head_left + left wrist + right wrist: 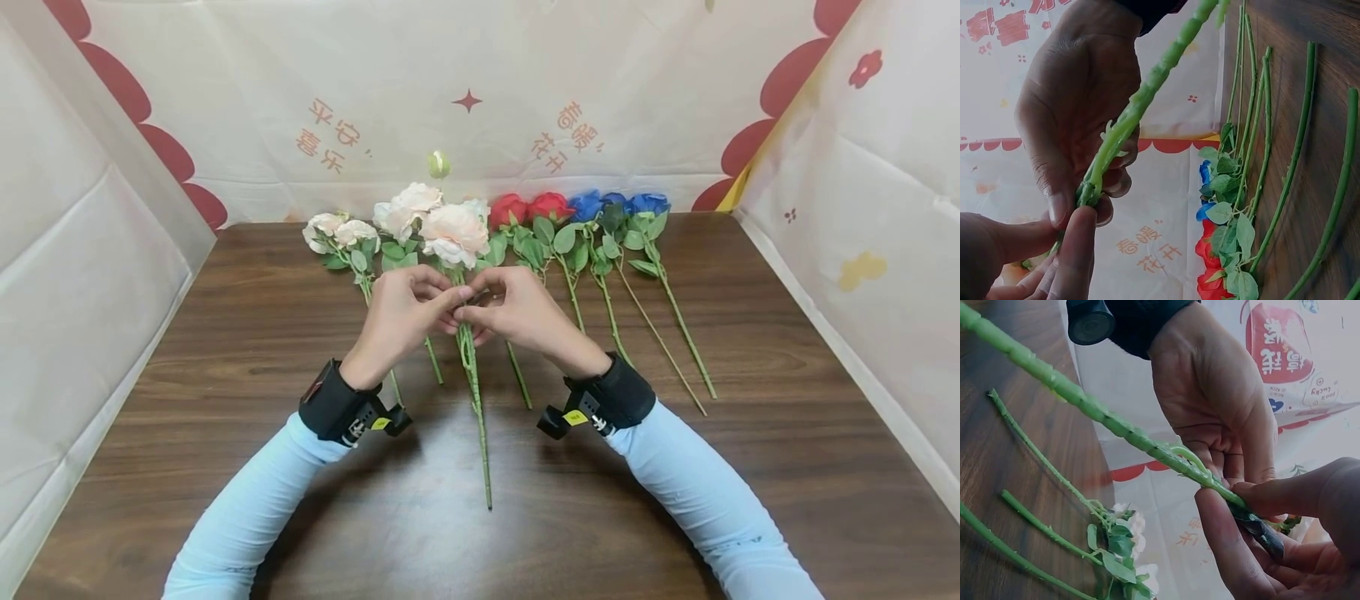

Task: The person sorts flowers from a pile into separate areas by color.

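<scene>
In the head view, a pale pink artificial peony [453, 233] stands over the middle of the table, its long green stem [481, 417] slanting down toward the person. A small green bud [438, 164] rises above the bloom. My left hand [408, 312] pinches the stem just below the flower head. Facing it, my right hand [517, 308] pinches the same stretch, thumbs and fingertips close together. The right wrist view shows thin side shoots [1188, 459] against the stem, and a dark green leaf [1260, 531] by the right hand's fingers.
Pale pink flowers [352, 233] lie left on the brown wooden table [225, 333]. Red roses [550, 207] and blue roses [648, 204] lie to the right, stems pointing toward the person. A printed white cloth [465, 58] encloses the back and sides.
</scene>
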The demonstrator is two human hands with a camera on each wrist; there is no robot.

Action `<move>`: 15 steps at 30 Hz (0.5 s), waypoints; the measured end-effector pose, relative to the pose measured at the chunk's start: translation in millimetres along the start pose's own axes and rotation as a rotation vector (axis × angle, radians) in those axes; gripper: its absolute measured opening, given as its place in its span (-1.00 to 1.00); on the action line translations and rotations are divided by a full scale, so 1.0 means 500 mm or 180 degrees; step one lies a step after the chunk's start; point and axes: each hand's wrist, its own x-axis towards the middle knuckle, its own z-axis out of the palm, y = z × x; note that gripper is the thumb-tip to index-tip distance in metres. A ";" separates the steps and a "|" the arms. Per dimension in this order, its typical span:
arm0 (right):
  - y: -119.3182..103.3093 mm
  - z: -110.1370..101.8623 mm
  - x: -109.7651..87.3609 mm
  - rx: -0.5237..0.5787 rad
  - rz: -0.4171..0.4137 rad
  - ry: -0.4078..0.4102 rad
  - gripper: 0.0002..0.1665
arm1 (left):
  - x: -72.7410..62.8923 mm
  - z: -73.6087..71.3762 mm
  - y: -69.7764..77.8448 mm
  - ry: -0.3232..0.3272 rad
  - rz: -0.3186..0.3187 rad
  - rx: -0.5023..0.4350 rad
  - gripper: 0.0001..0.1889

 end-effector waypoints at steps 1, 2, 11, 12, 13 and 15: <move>0.000 0.000 0.000 0.0001 -0.0001 0.0003 -0.73 | 0.000 0.001 0.000 -0.0010 0.0017 0.0013 -0.76; 0.001 0.000 0.000 0.0002 -0.0009 0.0007 -0.73 | 0.000 0.001 0.000 -0.0017 0.0036 0.0028 -0.76; 0.002 -0.001 0.001 0.0037 -0.0013 0.0014 -0.73 | 0.001 0.002 0.000 -0.0029 0.0064 0.0102 -0.79; 0.002 -0.001 0.001 0.0037 -0.0006 0.0012 -0.73 | 0.002 0.002 0.000 -0.0036 0.0050 0.0122 -0.79; 0.002 -0.002 0.001 0.0041 0.0003 0.0010 -0.73 | 0.002 0.002 0.000 -0.0042 0.0044 0.0140 -0.79; 0.002 -0.002 0.001 0.0052 0.0010 0.0007 -0.74 | 0.003 0.001 0.000 -0.0065 0.0033 0.0168 -0.80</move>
